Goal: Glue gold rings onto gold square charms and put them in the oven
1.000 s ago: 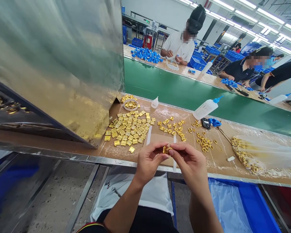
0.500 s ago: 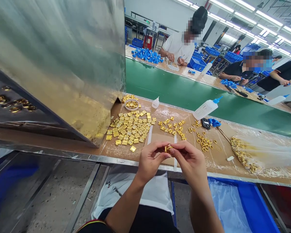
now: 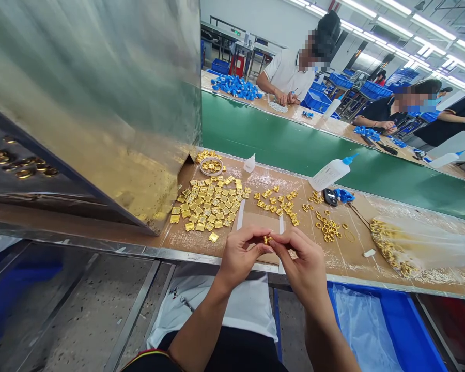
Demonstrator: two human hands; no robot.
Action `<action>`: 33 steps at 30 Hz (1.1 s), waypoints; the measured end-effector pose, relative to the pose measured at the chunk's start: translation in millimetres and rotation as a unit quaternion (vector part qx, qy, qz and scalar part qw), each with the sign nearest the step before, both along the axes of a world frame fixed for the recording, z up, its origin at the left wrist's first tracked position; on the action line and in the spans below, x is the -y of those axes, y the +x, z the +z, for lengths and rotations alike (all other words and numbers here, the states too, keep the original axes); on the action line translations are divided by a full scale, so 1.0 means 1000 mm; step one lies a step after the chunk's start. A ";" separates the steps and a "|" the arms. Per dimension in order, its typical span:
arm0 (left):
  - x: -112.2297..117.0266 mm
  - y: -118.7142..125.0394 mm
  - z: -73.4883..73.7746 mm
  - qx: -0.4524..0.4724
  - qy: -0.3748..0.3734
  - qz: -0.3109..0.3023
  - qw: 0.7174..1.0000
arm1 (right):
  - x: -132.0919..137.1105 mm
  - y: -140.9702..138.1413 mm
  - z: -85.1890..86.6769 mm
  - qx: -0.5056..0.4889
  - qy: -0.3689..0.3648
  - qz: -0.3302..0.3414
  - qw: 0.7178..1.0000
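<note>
My left hand (image 3: pixel 235 254) pinches a small shiny gold piece (image 3: pixel 266 239) between thumb and forefinger. Meeting it from the other side, my right hand (image 3: pixel 301 254) has its thumb and fingertips closed on a thin gold ring (image 3: pixel 270 238) against that piece; the fingertips cover much of both. Below them is a cardboard pad (image 3: pixel 256 221) edged with white tape. Flat square gold pieces (image 3: pixel 205 204) are spread to the left. Beyond my hands lie more gold parts (image 3: pixel 277 201), and loose gold rings (image 3: pixel 329 227) are scattered to the right.
A large metal panel (image 3: pixel 139 129) rises at the left. Near the green belt (image 3: pixel 256 129) stand a small white bottle (image 3: pixel 250 164) and a leaning blue-capped bottle (image 3: pixel 331 173). A clear bag of gold rings (image 3: pixel 395 248) lies right. Co-workers sit across the belt.
My hands stay together in nearly the same place; my right fingers have shifted slightly and the ring shows less. Across the belt, the co-worker in white has brought both hands closer together.
</note>
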State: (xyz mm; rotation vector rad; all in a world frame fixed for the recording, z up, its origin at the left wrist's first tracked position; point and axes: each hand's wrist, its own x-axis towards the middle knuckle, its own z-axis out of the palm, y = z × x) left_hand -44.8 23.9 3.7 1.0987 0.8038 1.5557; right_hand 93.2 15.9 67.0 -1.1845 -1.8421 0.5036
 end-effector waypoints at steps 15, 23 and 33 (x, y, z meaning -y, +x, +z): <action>-0.001 0.001 -0.001 0.043 -0.007 -0.018 0.999 | 0.005 -0.003 -0.003 -0.018 -0.001 -0.002 1.000; 0.002 0.000 0.002 0.212 -0.158 -0.143 0.954 | 0.002 0.021 -0.013 -0.086 -0.008 0.028 0.996; 0.005 0.016 0.011 0.298 -0.195 -0.229 0.906 | -0.003 0.019 -0.027 -0.114 -0.013 0.068 0.991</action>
